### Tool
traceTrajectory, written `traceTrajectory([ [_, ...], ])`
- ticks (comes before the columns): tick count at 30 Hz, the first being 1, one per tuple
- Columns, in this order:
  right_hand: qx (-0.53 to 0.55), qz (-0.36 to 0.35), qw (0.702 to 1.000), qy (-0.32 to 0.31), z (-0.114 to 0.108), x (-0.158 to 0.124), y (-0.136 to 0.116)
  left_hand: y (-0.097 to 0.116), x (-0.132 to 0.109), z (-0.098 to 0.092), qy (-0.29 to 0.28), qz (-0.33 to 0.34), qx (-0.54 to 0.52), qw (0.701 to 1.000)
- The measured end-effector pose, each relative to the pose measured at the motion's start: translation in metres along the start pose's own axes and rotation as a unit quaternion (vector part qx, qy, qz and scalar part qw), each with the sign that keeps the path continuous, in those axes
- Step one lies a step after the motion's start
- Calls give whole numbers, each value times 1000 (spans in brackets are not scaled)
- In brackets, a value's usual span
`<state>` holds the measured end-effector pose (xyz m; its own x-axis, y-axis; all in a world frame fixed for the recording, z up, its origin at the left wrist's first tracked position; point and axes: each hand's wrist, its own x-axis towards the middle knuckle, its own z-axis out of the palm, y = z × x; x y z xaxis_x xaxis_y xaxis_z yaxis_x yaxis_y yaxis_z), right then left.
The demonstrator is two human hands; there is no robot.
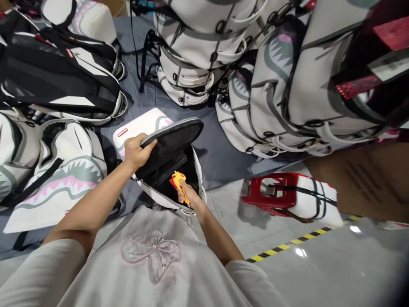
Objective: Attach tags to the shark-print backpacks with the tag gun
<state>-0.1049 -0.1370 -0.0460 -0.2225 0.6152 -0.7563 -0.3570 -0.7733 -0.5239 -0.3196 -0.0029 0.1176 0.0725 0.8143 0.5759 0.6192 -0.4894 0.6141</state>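
Observation:
Directly before me a white backpack [161, 199] lies unzipped, its black inside showing. My left hand [137, 152] is closed on the zippered edge of its raised flap [174, 136], holding the flap up. My right hand [188, 194] reaches into the opening, closed round the handle of a yellow tool that looks like a tagging gun [179, 178]. A small red piece [172, 182] shows against the tool's left side; I cannot tell whether it is attached. Behind the flap, a white part with a shark-mouth print [137, 128] rests on the grey cloth.
Stacked white backpacks [188, 47] stand at the back, with more [271, 94] to the right. Others [64, 166] lie at the left beside a black-backed one [64, 76]. A red stool [271, 194] with a white strapped pad and a cardboard box [367, 179] stand at the right.

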Motion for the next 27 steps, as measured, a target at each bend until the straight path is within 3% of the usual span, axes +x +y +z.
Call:
traceTrajectory([
  [3,7,5,1000,-2,-2,-5,1,-1,2,1,-11,16,-1,1000],
  [6,2,25,999,-44,-3,-8,2,0,3,2,-27,39,-19,999],
  [11,-65,47,995,-65,10,-7,9,1,10,8,-47,84,-42,994],
  [16,25,11,999,-45,22,-4,6,-2,16,13,-67,143,-54,986],
  [19,25,43,996,-76,26,-3,3,-9,17,15,-90,127,-55,986],
  [21,1,42,998,-55,31,-2,4,-15,16,17,-112,111,-51,986],
  [24,-91,43,994,-29,39,-1,1,-23,18,21,-138,89,-45,985],
  [27,-184,27,982,-23,41,-4,-24,-22,16,21,-123,74,-29,989],
])
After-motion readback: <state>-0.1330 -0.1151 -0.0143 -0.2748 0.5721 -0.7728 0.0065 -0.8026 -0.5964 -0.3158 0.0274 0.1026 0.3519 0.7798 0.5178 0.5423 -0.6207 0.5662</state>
